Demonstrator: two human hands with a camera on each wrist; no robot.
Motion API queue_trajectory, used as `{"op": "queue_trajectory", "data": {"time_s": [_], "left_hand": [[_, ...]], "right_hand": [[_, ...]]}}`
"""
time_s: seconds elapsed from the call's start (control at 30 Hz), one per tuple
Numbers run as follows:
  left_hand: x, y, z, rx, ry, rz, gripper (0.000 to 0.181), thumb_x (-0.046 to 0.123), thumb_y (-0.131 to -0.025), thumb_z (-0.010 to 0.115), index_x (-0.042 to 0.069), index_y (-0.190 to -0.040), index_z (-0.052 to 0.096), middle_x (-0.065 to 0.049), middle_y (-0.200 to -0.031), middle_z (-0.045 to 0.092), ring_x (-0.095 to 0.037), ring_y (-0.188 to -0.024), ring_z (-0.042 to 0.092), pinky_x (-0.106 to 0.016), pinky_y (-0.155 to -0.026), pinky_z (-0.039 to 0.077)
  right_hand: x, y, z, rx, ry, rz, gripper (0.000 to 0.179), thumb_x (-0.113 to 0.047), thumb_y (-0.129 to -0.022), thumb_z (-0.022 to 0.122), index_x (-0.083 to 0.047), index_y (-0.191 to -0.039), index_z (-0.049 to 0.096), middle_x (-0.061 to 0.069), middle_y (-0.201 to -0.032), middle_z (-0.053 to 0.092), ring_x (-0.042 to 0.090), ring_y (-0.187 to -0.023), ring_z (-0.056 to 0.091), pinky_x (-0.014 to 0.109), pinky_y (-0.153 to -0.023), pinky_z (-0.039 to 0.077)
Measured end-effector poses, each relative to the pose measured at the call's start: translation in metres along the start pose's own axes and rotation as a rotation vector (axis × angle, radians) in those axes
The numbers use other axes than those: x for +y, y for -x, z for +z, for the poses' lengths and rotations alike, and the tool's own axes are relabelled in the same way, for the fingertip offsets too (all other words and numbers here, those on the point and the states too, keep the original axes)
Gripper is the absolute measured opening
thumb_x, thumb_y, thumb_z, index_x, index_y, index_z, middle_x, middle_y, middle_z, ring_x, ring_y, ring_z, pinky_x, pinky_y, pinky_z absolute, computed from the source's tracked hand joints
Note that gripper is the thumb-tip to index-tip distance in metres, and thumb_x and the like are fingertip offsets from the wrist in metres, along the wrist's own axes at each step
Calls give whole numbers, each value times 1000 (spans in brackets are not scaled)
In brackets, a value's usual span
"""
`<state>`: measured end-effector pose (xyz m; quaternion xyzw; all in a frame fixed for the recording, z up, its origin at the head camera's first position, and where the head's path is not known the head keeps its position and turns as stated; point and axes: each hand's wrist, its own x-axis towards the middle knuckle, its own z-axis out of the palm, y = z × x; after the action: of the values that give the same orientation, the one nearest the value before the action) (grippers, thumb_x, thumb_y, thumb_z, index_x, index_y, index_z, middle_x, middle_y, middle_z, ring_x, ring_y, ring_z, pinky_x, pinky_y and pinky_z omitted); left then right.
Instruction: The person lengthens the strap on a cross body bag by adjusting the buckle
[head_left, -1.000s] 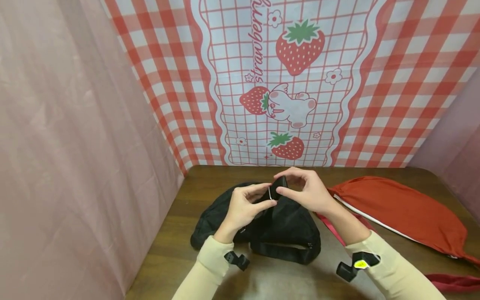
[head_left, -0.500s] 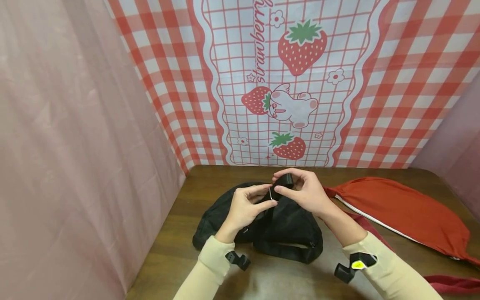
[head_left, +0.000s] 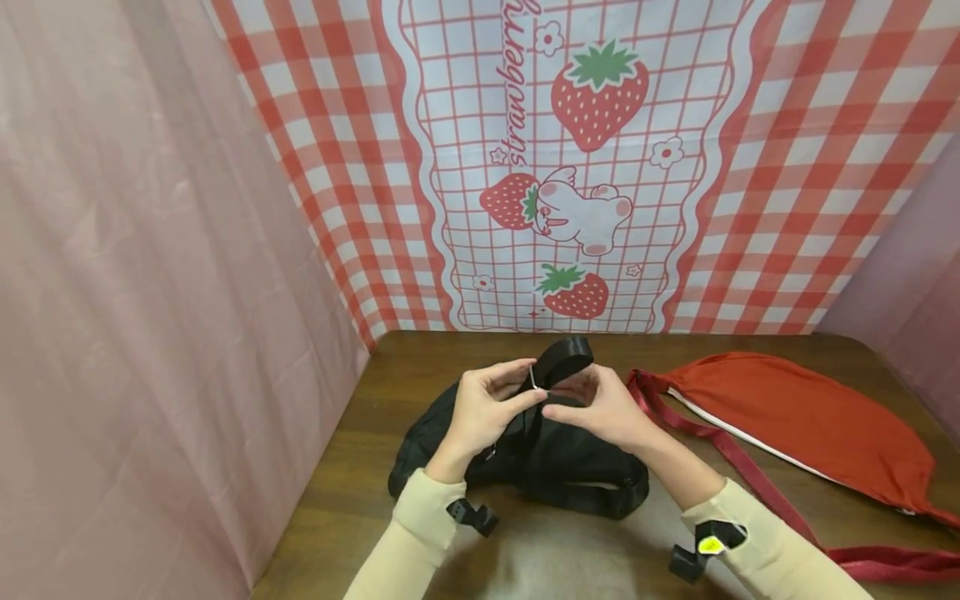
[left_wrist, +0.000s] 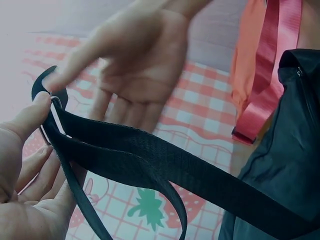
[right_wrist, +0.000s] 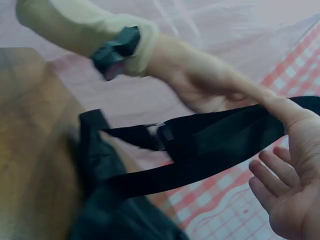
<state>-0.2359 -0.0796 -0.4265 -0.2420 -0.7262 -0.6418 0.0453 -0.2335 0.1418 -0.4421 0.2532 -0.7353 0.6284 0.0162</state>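
A black bag [head_left: 592, 454] lies on the table with its webbing strap [head_left: 566, 358] raised above it. My left hand [head_left: 480, 412] pinches the strap at a thin metal slider buckle [head_left: 533, 377], thumb on one side and fingers on the other. Past the buckle, the strap bends into a loop that stands up. Close beside that loop is my right hand [head_left: 611, 408], its thumb reaching toward the buckle. In the left wrist view the right hand's fingers [left_wrist: 135, 112] hang apart and relaxed, blurred. A second small buckle [right_wrist: 162, 136] sits farther along the strap in the right wrist view.
An orange-red bag [head_left: 810, 417] with a white zipper lies to the right, its dark red strap [head_left: 757, 475] trailing toward the front. A checked strawberry cloth [head_left: 562, 167] hangs behind the wooden table [head_left: 337, 475]; a pink curtain [head_left: 165, 292] hangs at left.
My right hand has let go of the black strap and shifted slightly down and nearer the left hand. The strap's loop now rises freely above. My left hand keeps pinching at the buckle.
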Motion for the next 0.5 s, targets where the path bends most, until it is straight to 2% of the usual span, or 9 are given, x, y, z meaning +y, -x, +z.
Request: {"op": "queue_trajectory", "data": {"time_s": [0.13,0.27,0.4,0.5], "left_hand": [[2,0,2,-5,10,0,40,7,-92,84,2,-130,75,-18,-128,77,-28,-123,73,-28,-103,60],[2,1,3,-1,8,-5,40,8,-92,84,3,-130,76,-18,-128,77,-28,-122,74,-28,-103,60],[3,1,2,19,2,6,39,7,-92,83,3,-131,75,-17,-129,76,-29,-123,73,-29,-103,60],[3,1,1,20,3,9,40,6,-93,83,3,-132,75,-18,-130,76,-30,-124,73,-29,-104,59]], "right_hand": [[10,3,7,-3,40,15,29,-9,-92,83,0,-118,76,9,-113,81,6,-108,76,25,-93,63],[13,5,11,37,90,-2,22,-12,-93,84,-4,-113,80,13,-110,82,10,-103,79,25,-87,64],[19,10,14,33,127,2,28,-16,-92,85,-8,-119,79,11,-114,81,12,-105,79,24,-89,64],[28,16,17,26,137,-5,35,-15,-91,86,-6,-124,77,12,-117,81,14,-106,79,23,-92,63]]}}
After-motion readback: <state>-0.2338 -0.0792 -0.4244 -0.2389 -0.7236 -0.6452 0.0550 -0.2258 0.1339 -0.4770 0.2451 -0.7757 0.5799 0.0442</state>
